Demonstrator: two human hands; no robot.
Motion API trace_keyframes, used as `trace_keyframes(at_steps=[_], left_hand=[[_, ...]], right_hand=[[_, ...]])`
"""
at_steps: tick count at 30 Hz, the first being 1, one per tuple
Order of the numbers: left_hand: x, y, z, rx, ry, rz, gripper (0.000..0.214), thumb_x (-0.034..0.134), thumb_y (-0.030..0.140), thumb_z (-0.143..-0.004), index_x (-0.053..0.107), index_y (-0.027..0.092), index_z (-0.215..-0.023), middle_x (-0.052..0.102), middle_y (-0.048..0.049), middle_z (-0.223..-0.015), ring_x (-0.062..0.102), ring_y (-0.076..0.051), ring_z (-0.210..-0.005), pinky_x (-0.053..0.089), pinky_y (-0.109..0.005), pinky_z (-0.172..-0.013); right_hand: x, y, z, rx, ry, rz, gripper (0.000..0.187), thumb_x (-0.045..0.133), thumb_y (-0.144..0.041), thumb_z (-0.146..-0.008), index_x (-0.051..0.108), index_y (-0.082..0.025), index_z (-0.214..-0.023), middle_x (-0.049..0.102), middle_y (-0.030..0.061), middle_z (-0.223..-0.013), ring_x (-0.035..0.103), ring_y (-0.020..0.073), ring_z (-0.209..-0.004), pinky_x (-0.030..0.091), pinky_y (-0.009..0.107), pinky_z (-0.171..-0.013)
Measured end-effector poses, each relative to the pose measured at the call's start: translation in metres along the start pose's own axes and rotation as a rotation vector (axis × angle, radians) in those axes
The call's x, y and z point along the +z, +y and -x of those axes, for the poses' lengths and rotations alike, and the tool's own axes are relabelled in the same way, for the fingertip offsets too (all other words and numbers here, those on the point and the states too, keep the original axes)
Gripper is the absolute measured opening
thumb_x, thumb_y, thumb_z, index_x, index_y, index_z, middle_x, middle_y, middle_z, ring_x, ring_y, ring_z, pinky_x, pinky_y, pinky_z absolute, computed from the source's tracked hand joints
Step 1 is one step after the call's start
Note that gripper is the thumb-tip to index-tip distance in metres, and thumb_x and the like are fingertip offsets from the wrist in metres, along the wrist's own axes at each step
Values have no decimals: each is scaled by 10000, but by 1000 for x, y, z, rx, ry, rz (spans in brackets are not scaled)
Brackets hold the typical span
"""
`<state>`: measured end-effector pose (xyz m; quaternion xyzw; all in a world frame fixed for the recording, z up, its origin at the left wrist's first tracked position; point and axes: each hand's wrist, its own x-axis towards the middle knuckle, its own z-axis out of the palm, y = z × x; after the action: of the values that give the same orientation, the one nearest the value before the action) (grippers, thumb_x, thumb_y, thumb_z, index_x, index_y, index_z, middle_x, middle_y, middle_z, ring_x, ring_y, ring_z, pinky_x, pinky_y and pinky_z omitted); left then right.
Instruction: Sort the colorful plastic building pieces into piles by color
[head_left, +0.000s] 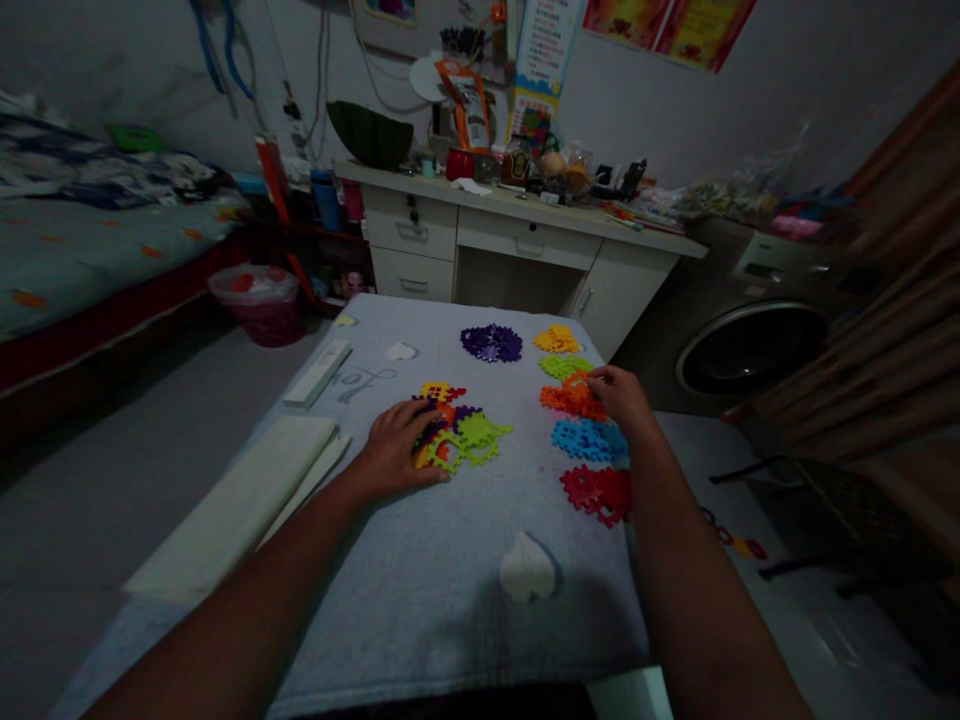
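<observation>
My left hand (pixel 396 446) rests on the grey cloth-covered table (pixel 420 590), its fingers curled against a joined cluster of colourful interlocking plastic pieces (pixel 457 432). Over at the right, my right hand (pixel 621 396) pinches an orange piece (pixel 576 382) at the top of the orange pile (pixel 566 401). Sorted piles lie around it: purple (pixel 491 343), yellow (pixel 556 340), green (pixel 564 366), blue (pixel 589 440) and red (pixel 598 492).
A white folded sheet (pixel 240 505) and a white bar (pixel 318 372) lie on the table's left side, a white blob (pixel 527 570) near the front. Behind stand a cluttered desk (pixel 517 245), a washing machine (pixel 750 330), a bed (pixel 82 260) and a pink bin (pixel 259 303).
</observation>
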<state>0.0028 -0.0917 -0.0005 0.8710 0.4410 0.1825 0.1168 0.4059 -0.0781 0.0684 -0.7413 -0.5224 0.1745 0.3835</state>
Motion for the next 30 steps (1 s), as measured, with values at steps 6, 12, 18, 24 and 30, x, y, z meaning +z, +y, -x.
trace_keyframes(at_steps=[6, 12, 18, 24, 30], left_hand=[[-3, 2, -1, 6, -11, 18, 874, 687, 734, -674, 490, 275, -1391, 421, -122, -1502, 353, -371, -1389, 291, -531, -1144], [-6, 4, -1, -20, -6, 31, 842, 694, 715, -680, 510, 284, -1380, 435, -117, -1491, 361, -364, -1382, 298, -531, -1140], [-4, 3, 0, -26, -3, 29, 824, 695, 703, -685, 516, 286, -1373, 431, -117, -1498, 357, -374, -1386, 292, -539, -1142], [-4, 3, 0, -23, 4, 37, 808, 689, 703, -692, 528, 278, -1360, 441, -113, -1488, 368, -365, -1383, 298, -525, -1145], [-3, 2, 0, -31, -4, 35, 818, 693, 701, -686, 512, 292, -1371, 425, -103, -1499, 361, -368, -1381, 306, -527, -1136]], right_hand=[[10, 1, -7, -9, -27, 183, 193, 570, -219, -750, 714, -127, -842, 681, 33, -719, 591, 139, -637, 412, 227, -581], [17, -15, -1, -24, -23, 474, 211, 533, -150, -794, 733, -141, -859, 731, 75, -839, 625, 164, -756, 411, 236, -658], [24, -15, -1, -26, 1, 630, 287, 485, -156, -860, 744, -153, -982, 742, 127, -1015, 659, 211, -919, 436, 266, -775], [30, -16, -4, -30, -32, 750, 328, 447, -164, -905, 740, -128, -1047, 723, 185, -1083, 666, 261, -989, 450, 314, -821], [29, -19, -3, -44, -32, 746, 286, 501, -146, -870, 741, -110, -1023, 701, 218, -1048, 658, 283, -983, 460, 344, -833]])
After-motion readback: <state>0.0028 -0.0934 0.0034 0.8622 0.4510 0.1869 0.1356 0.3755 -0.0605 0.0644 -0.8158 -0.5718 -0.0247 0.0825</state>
